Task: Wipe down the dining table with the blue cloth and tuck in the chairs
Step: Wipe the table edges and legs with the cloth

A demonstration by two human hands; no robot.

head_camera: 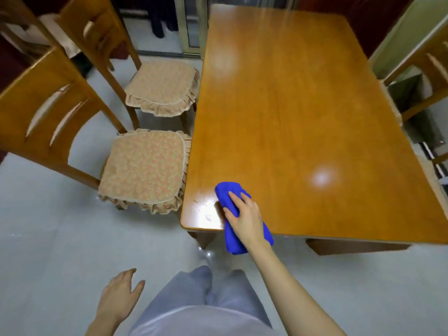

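The left hand [121, 297] hangs low by the pale trousers [206, 301], fingers spread, holding nothing. The right hand [244, 214] lies flat, pressing the folded blue cloth [232, 238] onto the desk [303, 117] at its near left corner, one end drooping over the edge. Crumbs beside it are faint. Two cushioned chairs [143, 170] stand pulled out on the grey floor [48, 238]; a third [426, 76] is cut off at right.

Bare forearms [291, 282] — pale grey-blue trousers [218, 294].

Bare tabletop [303, 105] beyond blue cloth [226, 194]; two chairs [155, 89] along left edge.
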